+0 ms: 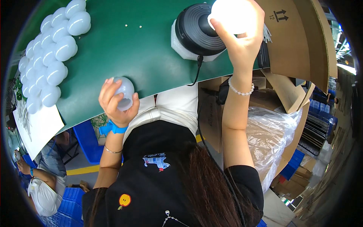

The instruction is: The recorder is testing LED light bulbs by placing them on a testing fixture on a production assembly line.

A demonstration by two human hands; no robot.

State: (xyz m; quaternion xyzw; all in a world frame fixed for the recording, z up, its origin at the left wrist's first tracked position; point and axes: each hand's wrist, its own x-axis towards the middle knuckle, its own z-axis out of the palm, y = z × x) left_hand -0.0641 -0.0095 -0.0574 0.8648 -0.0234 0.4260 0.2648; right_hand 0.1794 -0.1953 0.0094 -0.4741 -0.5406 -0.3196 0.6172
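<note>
So the glowing globe [239,16] is at the far right of the green table, up against the middle of a black round base [189,32]. Right hand [242,32] is wrapped round it, thumb on the near left side. It's so blown out that I can't tell whether it's seated, or just held there. If it isn't seated, loosening those fingers could let it tip off and roll. The glare could also hide a crack or a bad fit.

The other one, a pale globe [125,90], is in the left hand [113,102], fingers and thumb curled round its sides, right by the near edge of the green table [140,56]. That's the one I'd worry about: smooth round thing, one-handed grip, eyes probably on the bright one. A slip there could send it into the lap or onto the floor.

The base sits on a white foam block [177,47], and its black cord [198,70] hangs over the table edge. Snag that with an arm and the whole lot could shift.

Further out, the pile of pale globes [55,53] at far left looks loose to me, so a bump could set a few rolling.
</note>
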